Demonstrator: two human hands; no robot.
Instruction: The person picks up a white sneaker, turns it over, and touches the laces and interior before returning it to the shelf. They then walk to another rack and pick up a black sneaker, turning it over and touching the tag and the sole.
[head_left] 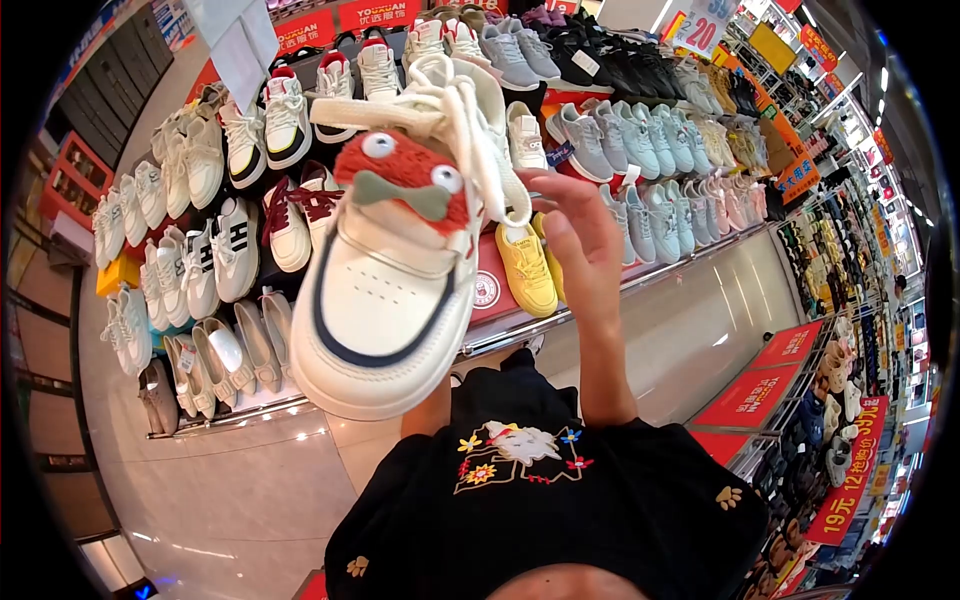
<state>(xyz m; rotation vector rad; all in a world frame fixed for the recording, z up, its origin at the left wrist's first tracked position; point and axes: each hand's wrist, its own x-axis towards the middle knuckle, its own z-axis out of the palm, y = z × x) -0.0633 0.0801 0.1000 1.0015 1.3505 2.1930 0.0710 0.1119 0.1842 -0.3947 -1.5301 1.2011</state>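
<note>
We hold a white shoe [385,300] up in front of us, toe tipped down toward the camera and its dark-trimmed sole edge nearest. A red plush face [405,180] with two round eyes sits on the tongue, and thick cream laces [470,120] loop above it.

Our right hand [578,240] is at the shoe's right side, its fingers [548,200] bent with the tips closed on the hanging laces. Our left hand is hidden behind the shoe, so we cannot tell how its fingers lie - only the left forearm [430,408] shows, rising under the sole.

Behind the shoe a sloping rack [560,325] carries rows of sneakers, mostly white and grey, with darker pairs at the top. A yellow pair [524,268] stands just beside our right hand. Below us are our black shirt [600,500] with its embroidered patch and the glossy floor [230,480]. Red signs [765,385] and more shoe shelves lie to the right - well apart from the hands.
</note>
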